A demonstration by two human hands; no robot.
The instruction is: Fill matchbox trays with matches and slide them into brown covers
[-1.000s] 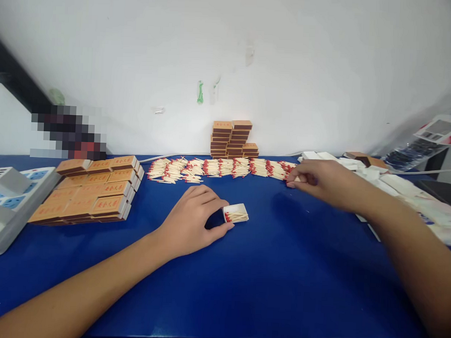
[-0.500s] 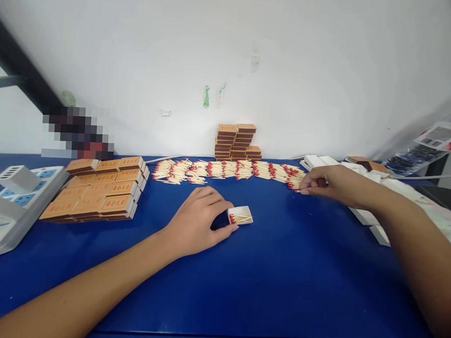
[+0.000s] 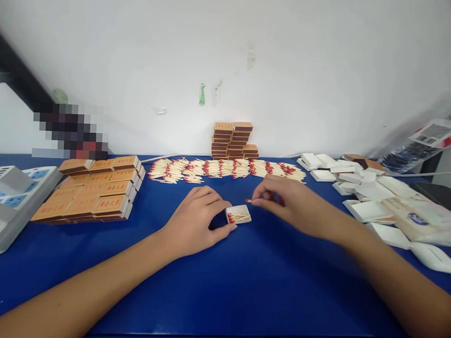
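My left hand (image 3: 197, 221) rests on the blue table, thumb and fingers closed on the left end of a small white matchbox tray (image 3: 245, 209). Several red-tipped matches (image 3: 238, 218) lie inside that tray, heads to the left. Just right of and above it, my right hand (image 3: 282, 199) pinches matches (image 3: 249, 200); their red heads poke out to the left, and how many there are I cannot tell. Behind both hands, a long row of loose matches (image 3: 214, 168) stretches across the table in small heaps.
Filled orange matchboxes (image 3: 93, 188) are stacked at left beside a white power strip (image 3: 22, 210). More matchbox covers (image 3: 232, 141) stand against the wall. At right lie many white trays (image 3: 359, 180), a tissue pack (image 3: 418, 215) and a plastic-wrapped bundle (image 3: 413, 152).
My right hand has come from the right end of the match row leftward and nearer, carrying matches close to the tray. My left hand keeps its hold. The view has shifted slightly.
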